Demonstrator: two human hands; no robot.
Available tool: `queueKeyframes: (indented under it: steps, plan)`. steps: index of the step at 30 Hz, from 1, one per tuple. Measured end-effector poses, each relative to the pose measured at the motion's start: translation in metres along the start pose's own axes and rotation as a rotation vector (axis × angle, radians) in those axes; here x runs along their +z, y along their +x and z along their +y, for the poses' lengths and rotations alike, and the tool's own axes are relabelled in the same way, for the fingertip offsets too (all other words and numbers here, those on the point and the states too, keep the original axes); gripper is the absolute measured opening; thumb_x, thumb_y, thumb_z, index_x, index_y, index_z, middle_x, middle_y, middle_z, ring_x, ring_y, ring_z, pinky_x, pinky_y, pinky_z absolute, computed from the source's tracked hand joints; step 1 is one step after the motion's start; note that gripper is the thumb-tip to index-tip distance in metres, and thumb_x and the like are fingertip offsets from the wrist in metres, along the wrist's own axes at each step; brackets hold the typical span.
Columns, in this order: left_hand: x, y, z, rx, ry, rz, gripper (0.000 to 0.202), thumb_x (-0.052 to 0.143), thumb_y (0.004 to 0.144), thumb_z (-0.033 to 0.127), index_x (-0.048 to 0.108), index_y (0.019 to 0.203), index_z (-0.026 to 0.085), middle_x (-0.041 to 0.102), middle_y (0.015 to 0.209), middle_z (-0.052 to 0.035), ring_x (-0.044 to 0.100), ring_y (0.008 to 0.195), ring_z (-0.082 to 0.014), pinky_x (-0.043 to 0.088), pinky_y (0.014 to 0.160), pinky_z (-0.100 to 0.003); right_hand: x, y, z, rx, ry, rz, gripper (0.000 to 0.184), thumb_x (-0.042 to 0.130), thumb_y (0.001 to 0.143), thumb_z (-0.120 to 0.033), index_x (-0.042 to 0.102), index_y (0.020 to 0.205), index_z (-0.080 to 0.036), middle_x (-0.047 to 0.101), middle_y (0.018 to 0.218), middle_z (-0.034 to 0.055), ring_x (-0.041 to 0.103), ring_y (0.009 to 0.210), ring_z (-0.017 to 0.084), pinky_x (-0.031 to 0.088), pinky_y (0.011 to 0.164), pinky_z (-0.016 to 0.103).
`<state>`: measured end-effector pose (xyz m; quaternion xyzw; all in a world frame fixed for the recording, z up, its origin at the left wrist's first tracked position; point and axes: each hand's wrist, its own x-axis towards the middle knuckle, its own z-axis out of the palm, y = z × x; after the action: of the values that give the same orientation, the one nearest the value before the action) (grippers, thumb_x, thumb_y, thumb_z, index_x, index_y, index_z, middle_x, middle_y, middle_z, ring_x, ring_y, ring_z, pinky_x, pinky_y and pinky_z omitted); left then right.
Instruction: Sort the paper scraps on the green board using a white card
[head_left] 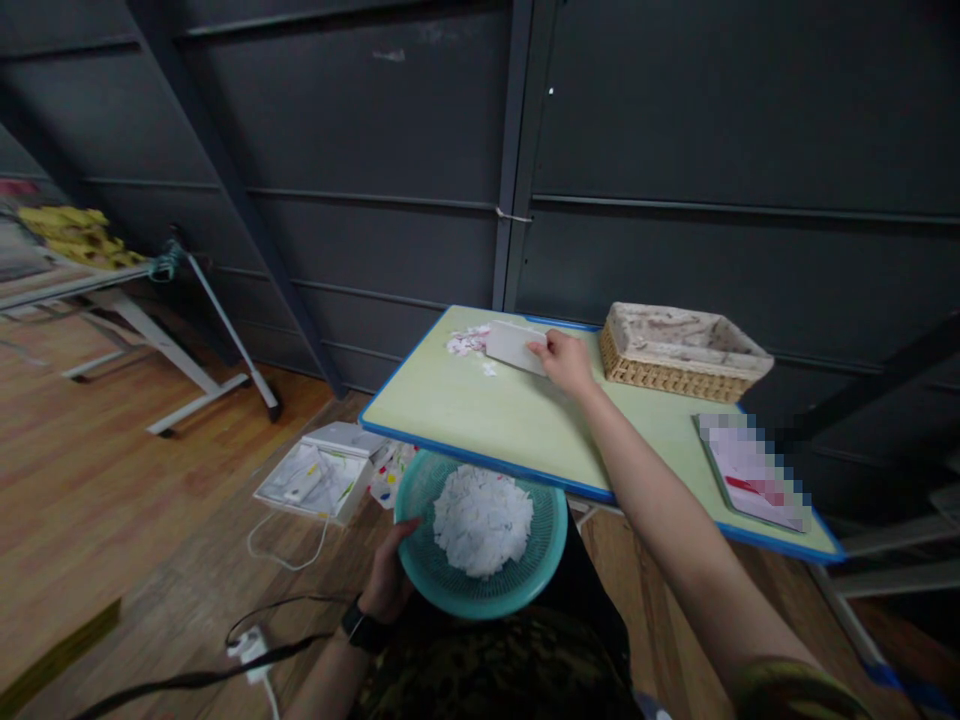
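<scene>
My right hand (566, 360) grips the end of a flat white card (516, 346), held tilted on its edge over the pale green tabletop (442, 405). A small heap of paper scraps (467, 342) lies against the card's far-left end, with a few loose bits just below it. Down at my lap, my left hand (391, 570) is closed on the rim of a turquoise plastic basket (553, 560). Shredded white paper (484, 520) is piled in that basket, which sits under the table's near edge. Most of my left fingers are hidden beneath the basket.
A wicker basket (675, 385) with a cloth lining stands at the table's back right, near a partly blurred flat tablet (750, 475). On the floor at left are an open white box (315, 480), a power strip (249, 650) and cables. Dark metal panels (390, 130) rise behind.
</scene>
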<state>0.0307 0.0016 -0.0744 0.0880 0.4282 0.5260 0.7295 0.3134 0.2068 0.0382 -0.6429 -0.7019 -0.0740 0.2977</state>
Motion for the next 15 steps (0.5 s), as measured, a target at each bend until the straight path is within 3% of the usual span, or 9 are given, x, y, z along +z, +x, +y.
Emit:
queueKeyframes:
  steps: [9, 15]
  plan:
    - [-0.002, 0.000, 0.000, 0.012, 0.004, -0.028, 0.048, 0.061, 0.073, 0.014, 0.059, 0.121, 0.017, 0.077, 0.095, -0.0050, 0.069, 0.093, -0.0277, 0.053, 0.088, -0.041, 0.015, -0.008, -0.024, -0.076, -0.102, -0.036, 0.036, 0.034, 0.093, -0.040, 0.061, 0.096, -0.016, 0.068, 0.083, 0.0120, 0.058, 0.069, 0.021, 0.027, 0.061, 0.028]
    - [0.003, -0.006, 0.002, -0.093, 0.046, 0.010, 0.035, 0.058, 0.076, 0.017, 0.065, 0.109, 0.009, 0.078, 0.080, -0.0087, 0.068, 0.096, -0.0337, 0.051, 0.090, -0.047, 0.015, -0.007, -0.034, -0.108, -0.179, -0.098, 0.037, 0.031, 0.093, -0.038, 0.060, 0.101, -0.016, 0.068, 0.085, 0.0131, 0.059, 0.071, 0.022, 0.028, 0.061, 0.028]
